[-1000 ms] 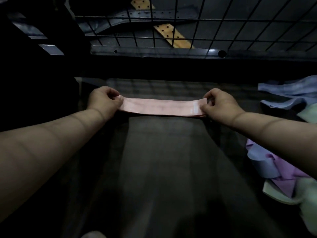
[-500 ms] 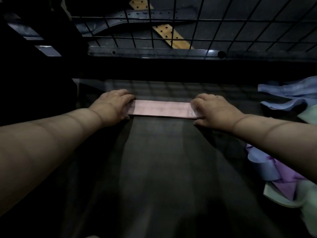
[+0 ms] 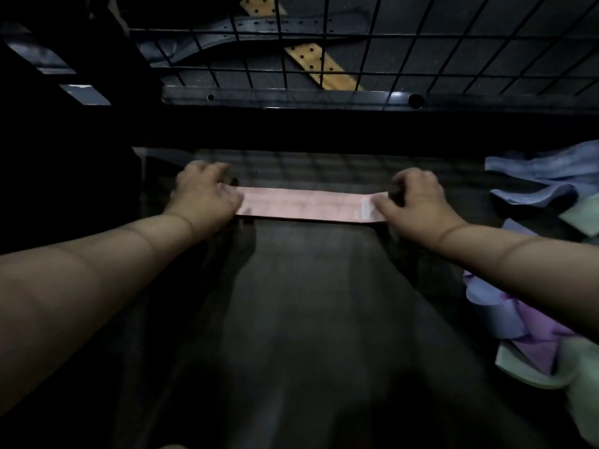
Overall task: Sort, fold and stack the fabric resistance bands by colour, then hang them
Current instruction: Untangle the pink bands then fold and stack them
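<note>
Flattening one pink band on the dark table

The left hand [image 3: 204,197] and right hand [image 3: 418,202] are each pinching an end of the flat pink fabric resistance band [image 3: 304,207], which is lying across the dark tabletop [image 3: 308,319]. If either pinch is slipping, the elastic could be springing crooked, spoiling the fold; the loose blue, purple and green bands [image 3: 531,322] nearby could be getting mixed in.

Dark work surface [image 3: 308,319] filling the centre and lower frame. A flattened pink band [image 3: 304,207] lies across it at centre, a white tag [image 3: 366,209] near its right end. Along the right edge lie loose bands: blue [image 3: 544,176] at upper right, lilac [image 3: 531,332] and pale green [image 3: 580,374] at lower right.
</note>
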{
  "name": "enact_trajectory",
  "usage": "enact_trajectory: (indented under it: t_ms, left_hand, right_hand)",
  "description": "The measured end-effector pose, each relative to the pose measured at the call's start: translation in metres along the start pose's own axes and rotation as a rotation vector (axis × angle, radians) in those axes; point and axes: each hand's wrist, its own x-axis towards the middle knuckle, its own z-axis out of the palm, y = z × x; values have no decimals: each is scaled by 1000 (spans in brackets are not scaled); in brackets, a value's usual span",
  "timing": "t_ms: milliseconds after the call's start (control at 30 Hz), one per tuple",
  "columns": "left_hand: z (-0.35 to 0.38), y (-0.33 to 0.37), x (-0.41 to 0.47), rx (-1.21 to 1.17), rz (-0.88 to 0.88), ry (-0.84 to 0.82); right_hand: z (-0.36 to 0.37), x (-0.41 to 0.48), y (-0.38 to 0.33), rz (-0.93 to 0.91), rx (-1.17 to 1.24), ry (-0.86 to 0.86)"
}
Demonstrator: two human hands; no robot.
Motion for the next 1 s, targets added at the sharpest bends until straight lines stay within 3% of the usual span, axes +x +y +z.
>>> enact_trajectory:
  t_ms: [67, 133, 500, 600, 700, 800, 1000]
  left_hand:
    - [10, -6, -1, -249, -267, 74]
    - [18, -9, -4, -395, -396, 51]
    - [25, -9, -5, -462, -397, 117]
    - [13, -5, -6, -127, -202, 103]
    - [-2, -3, 2, 296, 290, -47]
    - [-6, -1, 9, 446, 403, -242]
    - [-3, 5, 9, 401, 411, -198]
  right_hand:
    - [6, -4, 4, 269, 211, 21]
    - [10, -8, 6, 360, 250, -18]
    - [17, -9, -5, 311, 215, 33]
    - [8, -13, -9, -14, -75, 37]
    - [1, -6, -10, -421, -380, -123]
    - [2, -1, -12, -432, -405, -284]
    - [2, 3, -15, -466, -381, -241]
